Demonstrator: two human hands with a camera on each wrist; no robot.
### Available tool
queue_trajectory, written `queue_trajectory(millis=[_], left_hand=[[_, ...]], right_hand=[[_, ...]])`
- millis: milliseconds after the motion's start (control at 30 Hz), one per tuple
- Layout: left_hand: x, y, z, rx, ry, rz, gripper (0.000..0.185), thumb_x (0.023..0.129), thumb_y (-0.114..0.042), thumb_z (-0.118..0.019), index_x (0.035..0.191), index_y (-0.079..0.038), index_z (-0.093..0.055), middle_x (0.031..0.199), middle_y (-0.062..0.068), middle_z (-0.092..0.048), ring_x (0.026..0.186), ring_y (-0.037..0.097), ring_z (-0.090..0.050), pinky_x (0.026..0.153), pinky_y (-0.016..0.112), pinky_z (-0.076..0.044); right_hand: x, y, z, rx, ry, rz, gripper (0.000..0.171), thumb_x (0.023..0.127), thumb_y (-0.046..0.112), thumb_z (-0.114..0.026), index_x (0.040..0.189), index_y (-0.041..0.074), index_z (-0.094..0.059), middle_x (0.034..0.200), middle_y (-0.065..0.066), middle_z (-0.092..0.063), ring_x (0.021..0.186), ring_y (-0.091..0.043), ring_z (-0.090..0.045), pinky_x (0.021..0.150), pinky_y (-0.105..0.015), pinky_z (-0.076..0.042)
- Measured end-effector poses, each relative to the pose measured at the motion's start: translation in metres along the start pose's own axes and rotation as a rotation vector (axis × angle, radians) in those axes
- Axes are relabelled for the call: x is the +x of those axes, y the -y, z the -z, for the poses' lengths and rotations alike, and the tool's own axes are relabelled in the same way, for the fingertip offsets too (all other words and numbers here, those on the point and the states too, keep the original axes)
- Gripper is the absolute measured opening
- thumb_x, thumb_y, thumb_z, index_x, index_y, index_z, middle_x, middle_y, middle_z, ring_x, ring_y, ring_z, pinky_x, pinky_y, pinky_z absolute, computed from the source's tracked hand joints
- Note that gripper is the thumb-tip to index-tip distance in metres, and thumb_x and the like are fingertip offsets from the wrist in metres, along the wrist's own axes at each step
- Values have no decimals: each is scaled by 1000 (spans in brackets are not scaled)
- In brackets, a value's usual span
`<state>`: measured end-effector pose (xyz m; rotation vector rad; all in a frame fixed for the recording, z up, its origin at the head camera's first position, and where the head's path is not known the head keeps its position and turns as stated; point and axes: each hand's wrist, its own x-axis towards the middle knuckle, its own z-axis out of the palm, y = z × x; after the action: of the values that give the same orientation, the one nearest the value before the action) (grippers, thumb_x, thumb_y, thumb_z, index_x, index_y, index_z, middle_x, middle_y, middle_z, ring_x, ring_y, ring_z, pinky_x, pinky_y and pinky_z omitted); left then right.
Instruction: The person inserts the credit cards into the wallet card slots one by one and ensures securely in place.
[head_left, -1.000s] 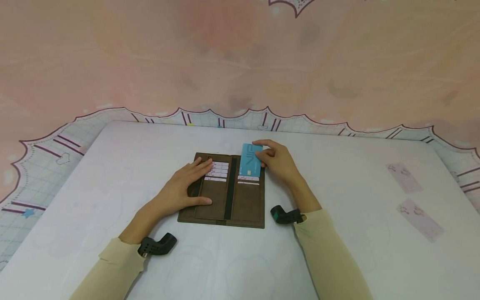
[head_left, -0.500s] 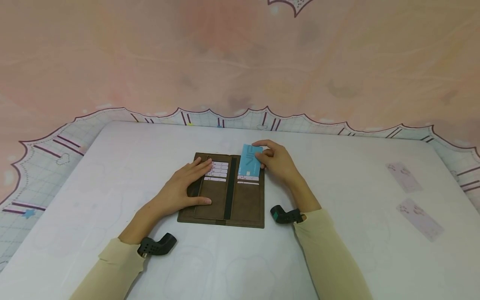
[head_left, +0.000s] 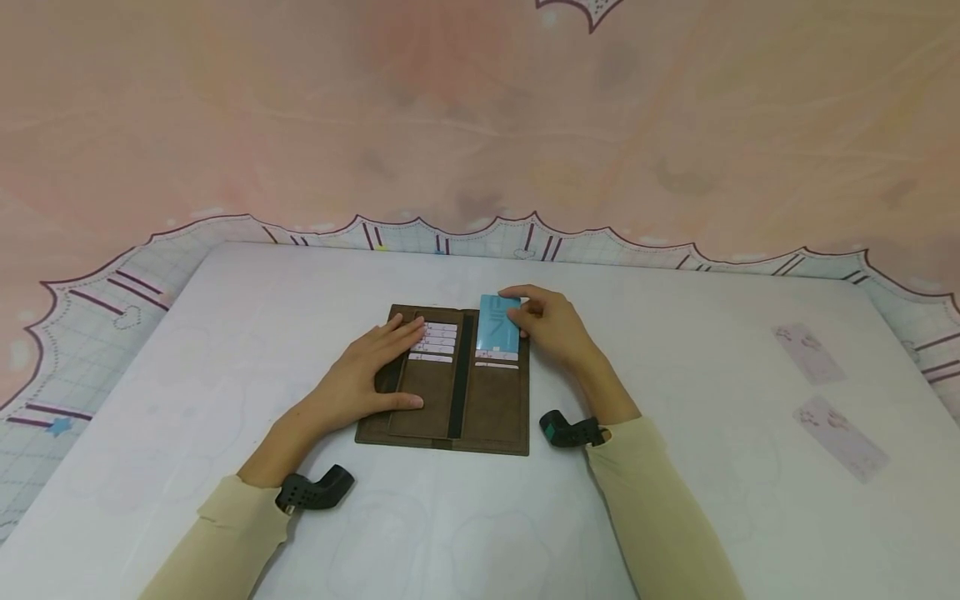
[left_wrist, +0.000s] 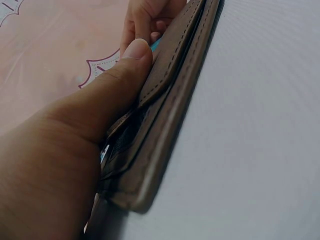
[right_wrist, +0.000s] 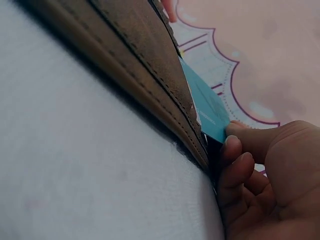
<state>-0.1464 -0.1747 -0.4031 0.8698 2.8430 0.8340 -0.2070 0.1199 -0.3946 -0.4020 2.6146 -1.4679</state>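
Observation:
A brown wallet (head_left: 498,408) lies unfolded on the white table, with white cards (head_left: 435,342) tucked in slots on both its halves. My left hand (head_left: 363,367) rests on the left half, fingers and thumb extended over it; in the left wrist view the thumb (left_wrist: 120,75) lies along the wallet. At the right half's upper edge my right hand (head_left: 555,325) pinches a blue card (head_left: 498,323) between thumb and fingers. The lower part of this blue card (right_wrist: 205,105) sits in a slot, as the right wrist view shows from the side.
Two pale pink printed slips (head_left: 810,354) lie apart on the right side of the table (head_left: 675,500). A patterned cloth (head_left: 465,125) with a scalloped border covers the area beyond the table's far edge.
The blue card has slid a little downward, toward me, deeper into the right half's slot, and my right hand has moved down slightly with it. My left hand has stayed in place.

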Motion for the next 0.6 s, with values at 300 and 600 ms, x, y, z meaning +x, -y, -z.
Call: queue_trajectory(millis=[300,600], left_hand=[[1,1,-1,2,0,0,95,75,-48,-78,151,-17,-31,157,-1,-24,145,25,-10,113,55,-10],[1,2,-1,1,-5,-4,95,75,-48,-78,151,-17,-32,156,-1,-25,145,25,-11,114,54,-10]], right_hand=[[0,1,0,-25,1,-5,28,97,16,-58,124,18,-63,79,-6,-58,71,-21,-55,64,-31,-41],[1,-1,0,-19,0,-2,27,96,16,-59,122,17,-64,78,-6,-57,69,-21,-54,62,-30,-40]])
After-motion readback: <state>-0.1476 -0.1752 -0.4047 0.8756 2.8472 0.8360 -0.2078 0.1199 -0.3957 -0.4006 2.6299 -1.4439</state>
